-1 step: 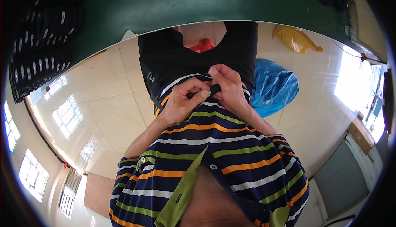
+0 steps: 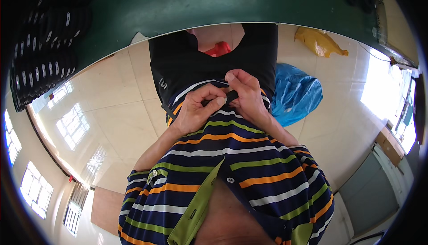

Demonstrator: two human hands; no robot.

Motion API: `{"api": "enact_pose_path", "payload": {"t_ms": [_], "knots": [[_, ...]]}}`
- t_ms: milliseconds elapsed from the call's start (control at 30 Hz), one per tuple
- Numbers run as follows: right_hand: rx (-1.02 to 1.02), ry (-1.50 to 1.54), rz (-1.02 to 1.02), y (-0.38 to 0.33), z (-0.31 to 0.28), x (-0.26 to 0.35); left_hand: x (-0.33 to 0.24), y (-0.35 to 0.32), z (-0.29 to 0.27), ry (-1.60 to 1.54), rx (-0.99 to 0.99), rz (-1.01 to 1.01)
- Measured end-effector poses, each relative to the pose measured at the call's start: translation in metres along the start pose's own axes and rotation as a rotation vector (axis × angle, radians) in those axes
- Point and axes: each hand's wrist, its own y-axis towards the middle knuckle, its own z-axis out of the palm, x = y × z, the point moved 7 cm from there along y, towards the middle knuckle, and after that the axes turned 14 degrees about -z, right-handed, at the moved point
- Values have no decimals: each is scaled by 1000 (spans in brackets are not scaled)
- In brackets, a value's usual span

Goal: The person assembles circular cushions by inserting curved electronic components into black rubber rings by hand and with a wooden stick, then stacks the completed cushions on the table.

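Left hand point(image 2: 196, 109) and right hand point(image 2: 250, 94) meet over the lap, thumbs and fingers pinching a small black strip point(image 2: 232, 95) held between them, just before the front of a striped shirt point(image 2: 227, 144). Beyond: green tabletop point(image 2: 200, 4), with black pieces point(image 2: 44, 73) bearing pale marks stacked at its left. On the floor, right: crumpled blue bag point(image 2: 298, 94); farther off, yellow bag point(image 2: 317, 41).

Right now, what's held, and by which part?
A small black strip: left hand pinches its left side, right hand its right. Exact kind unclear.
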Motion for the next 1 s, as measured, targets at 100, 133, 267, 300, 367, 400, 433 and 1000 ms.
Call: {"api": "enact_pose_path", "payload": {"t_ms": [100, 133, 267, 300, 367, 400, 433, 1000], "knots": [[-18, 202, 119, -4, 4, -3, 4, 1, -1, -73, 35, 13], [-10, 167, 100, -4, 4, -2, 5, 2, -1, -80, 54, -36], [-10, 54, -3, -4, 5, 4, 10, 3, 1, -149, 72, -16], [-10, 55, -4, -4, 5, 3, 9, 4, 0, -148, 72, -16], [-45, 182, 29, -5, 3, -4, 9, 6, 1, -139, 102, -88], [-44, 182, 30, -6, 3, -3, 8, 4, 2, -142, 90, -83], [-32, 207, 51, -7, 3, -3, 9, 4, 2, -143, 90, -83], [-73, -22, -106, -9, -2, -1, 2, 7, 0, 24, 21, -116]]}}
